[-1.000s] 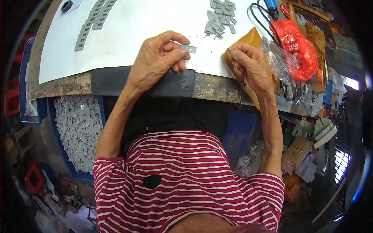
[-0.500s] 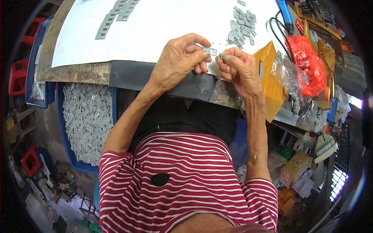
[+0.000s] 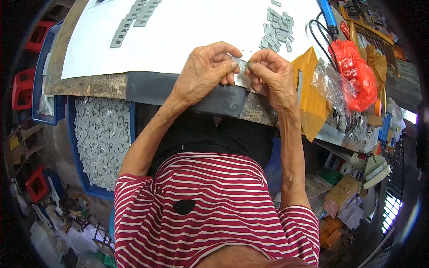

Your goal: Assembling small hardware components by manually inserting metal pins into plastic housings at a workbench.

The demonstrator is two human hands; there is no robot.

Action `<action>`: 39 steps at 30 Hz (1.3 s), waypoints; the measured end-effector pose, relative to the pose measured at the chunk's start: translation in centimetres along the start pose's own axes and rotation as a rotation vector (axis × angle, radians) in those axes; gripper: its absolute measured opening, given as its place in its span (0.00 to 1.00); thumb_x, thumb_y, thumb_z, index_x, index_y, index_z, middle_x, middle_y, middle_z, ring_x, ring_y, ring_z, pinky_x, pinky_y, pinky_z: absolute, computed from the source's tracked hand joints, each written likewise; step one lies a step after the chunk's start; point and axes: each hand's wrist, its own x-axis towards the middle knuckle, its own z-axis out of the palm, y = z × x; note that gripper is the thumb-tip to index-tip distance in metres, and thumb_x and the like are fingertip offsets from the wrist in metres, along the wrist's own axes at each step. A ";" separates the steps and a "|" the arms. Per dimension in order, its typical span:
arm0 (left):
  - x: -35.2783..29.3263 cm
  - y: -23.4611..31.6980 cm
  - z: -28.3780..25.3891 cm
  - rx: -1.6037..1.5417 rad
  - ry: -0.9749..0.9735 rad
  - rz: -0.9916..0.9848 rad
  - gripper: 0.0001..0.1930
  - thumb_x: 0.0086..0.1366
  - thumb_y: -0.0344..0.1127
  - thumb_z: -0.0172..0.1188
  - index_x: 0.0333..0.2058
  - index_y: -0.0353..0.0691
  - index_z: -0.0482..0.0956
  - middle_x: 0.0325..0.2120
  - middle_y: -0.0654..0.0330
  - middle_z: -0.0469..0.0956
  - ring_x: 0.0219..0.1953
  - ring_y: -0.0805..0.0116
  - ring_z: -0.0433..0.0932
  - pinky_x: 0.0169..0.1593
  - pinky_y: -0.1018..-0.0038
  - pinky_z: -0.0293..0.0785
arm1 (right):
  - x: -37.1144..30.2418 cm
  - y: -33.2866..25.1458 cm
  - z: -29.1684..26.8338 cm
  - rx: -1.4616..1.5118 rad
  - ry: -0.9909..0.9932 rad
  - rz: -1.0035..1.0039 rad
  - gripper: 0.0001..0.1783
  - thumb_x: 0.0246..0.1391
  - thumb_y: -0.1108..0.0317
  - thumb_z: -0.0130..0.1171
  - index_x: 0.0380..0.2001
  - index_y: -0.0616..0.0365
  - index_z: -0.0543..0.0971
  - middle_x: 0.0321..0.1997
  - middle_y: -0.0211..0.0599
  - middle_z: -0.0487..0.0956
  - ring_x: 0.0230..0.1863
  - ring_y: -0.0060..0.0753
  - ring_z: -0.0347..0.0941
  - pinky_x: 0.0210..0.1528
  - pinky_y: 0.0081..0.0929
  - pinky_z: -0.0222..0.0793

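Note:
Over the front edge of the table, my left hand [image 3: 206, 69] pinches a small flat grey plate [image 3: 241, 65] between thumb and fingers. My right hand [image 3: 273, 77] meets it from the other side, its thumb and forefinger closed together at the plate's edge. Whatever the right fingertips hold is hidden by them at this moment. Beyond the right hand lies a loose pile of small grey plates [image 3: 278, 30]. Overlapping rows of similar plates [image 3: 126, 24] run along the far left of the white sheet [image 3: 192, 27].
A blue bin [image 3: 77, 152] full of small grey pieces stands below the table's left side. To the right lie a brown envelope [image 3: 308, 96], clear plastic, a red plastic bag [image 3: 357, 73] and a blue corded tool [image 3: 328, 18]. Dark padding [image 3: 152, 89] covers the table edge.
My right hand has moved slightly left, bringing its fingertips to the plate in my left hand. The small dark piece seen earlier in the right fingertips is now covered.

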 end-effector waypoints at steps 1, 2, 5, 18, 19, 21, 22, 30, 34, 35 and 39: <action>0.0 0.0 0.0 0.001 -0.001 -0.001 0.09 0.60 0.27 0.50 0.39 0.32 0.73 0.21 0.60 0.76 0.20 0.81 0.73 0.24 0.87 0.70 | 0.0 0.0 -0.1 -0.049 0.001 -0.022 0.04 0.47 0.76 0.55 0.28 0.63 0.72 0.22 0.34 0.74 0.17 0.14 0.65 0.16 0.09 0.60; 0.1 0.0 0.0 -0.005 -0.005 -0.009 0.09 0.59 0.27 0.50 0.39 0.32 0.73 0.21 0.60 0.76 0.20 0.81 0.73 0.24 0.87 0.70 | 0.1 0.1 -0.1 -0.099 0.002 -0.044 0.04 0.48 0.76 0.56 0.29 0.62 0.72 0.22 0.34 0.75 0.17 0.14 0.66 0.16 0.09 0.61; 0.1 0.0 0.0 -0.020 -0.008 -0.014 0.09 0.59 0.27 0.50 0.38 0.32 0.73 0.20 0.60 0.76 0.20 0.81 0.73 0.23 0.87 0.70 | 0.1 0.1 -0.3 -0.109 -0.022 -0.050 0.06 0.48 0.75 0.57 0.30 0.63 0.72 0.22 0.35 0.75 0.18 0.15 0.67 0.18 0.09 0.64; -0.2 -0.1 0.3 0.139 -0.021 -0.013 0.10 0.60 0.30 0.50 0.40 0.33 0.73 0.23 0.64 0.75 0.22 0.83 0.69 0.27 0.87 0.67 | 0.6 -0.4 -0.7 -0.174 -0.120 -0.030 0.07 0.49 0.74 0.57 0.31 0.65 0.71 0.22 0.36 0.75 0.17 0.16 0.69 0.17 0.11 0.66; -0.2 -0.1 0.3 0.138 -0.019 -0.012 0.10 0.60 0.30 0.50 0.40 0.33 0.73 0.23 0.64 0.75 0.22 0.83 0.69 0.27 0.87 0.67 | 0.6 -0.4 -0.7 -0.183 -0.114 -0.028 0.07 0.49 0.74 0.57 0.30 0.65 0.71 0.21 0.35 0.75 0.17 0.16 0.69 0.17 0.11 0.66; -0.1 -0.1 0.3 0.158 -0.019 0.005 0.10 0.60 0.30 0.50 0.40 0.33 0.73 0.23 0.64 0.75 0.22 0.83 0.69 0.27 0.87 0.67 | 0.6 -0.6 -0.6 -0.193 -0.111 -0.025 0.07 0.49 0.74 0.57 0.30 0.65 0.71 0.21 0.35 0.75 0.17 0.16 0.69 0.17 0.11 0.66; -0.2 0.0 0.3 0.158 -0.016 0.006 0.10 0.60 0.30 0.50 0.40 0.33 0.73 0.23 0.64 0.75 0.22 0.83 0.69 0.27 0.87 0.67 | 0.7 -0.8 -0.5 -0.204 -0.104 -0.015 0.07 0.49 0.74 0.57 0.30 0.65 0.72 0.20 0.34 0.74 0.17 0.16 0.69 0.17 0.11 0.66; -0.2 -0.2 0.2 0.069 0.024 0.069 0.08 0.59 0.27 0.49 0.35 0.31 0.74 0.18 0.62 0.74 0.18 0.81 0.69 0.22 0.85 0.68 | 0.9 -0.7 0.0 -0.201 -0.095 -0.020 0.08 0.47 0.75 0.58 0.30 0.68 0.73 0.20 0.35 0.74 0.18 0.19 0.70 0.18 0.14 0.69; -0.1 0.1 -0.1 0.048 0.009 0.056 0.08 0.59 0.27 0.49 0.35 0.31 0.74 0.19 0.62 0.74 0.18 0.82 0.70 0.23 0.85 0.69 | 0.9 -0.1 0.0 -0.137 -0.077 -0.032 0.07 0.47 0.74 0.58 0.30 0.68 0.74 0.19 0.33 0.74 0.18 0.18 0.69 0.19 0.14 0.69; -0.1 0.1 -0.1 0.025 0.002 0.050 0.08 0.59 0.27 0.49 0.35 0.30 0.74 0.19 0.62 0.74 0.19 0.81 0.71 0.23 0.85 0.69 | 0.9 0.0 0.0 -0.113 -0.079 -0.033 0.07 0.47 0.74 0.58 0.29 0.68 0.74 0.18 0.33 0.73 0.17 0.18 0.68 0.19 0.13 0.68; 0.0 0.1 -0.2 -0.042 0.018 0.011 0.09 0.60 0.27 0.49 0.37 0.29 0.72 0.19 0.60 0.74 0.19 0.81 0.72 0.24 0.86 0.70 | 1.0 0.4 0.4 -0.076 -0.062 -0.058 0.07 0.48 0.73 0.58 0.30 0.67 0.75 0.18 0.32 0.73 0.17 0.17 0.67 0.18 0.13 0.66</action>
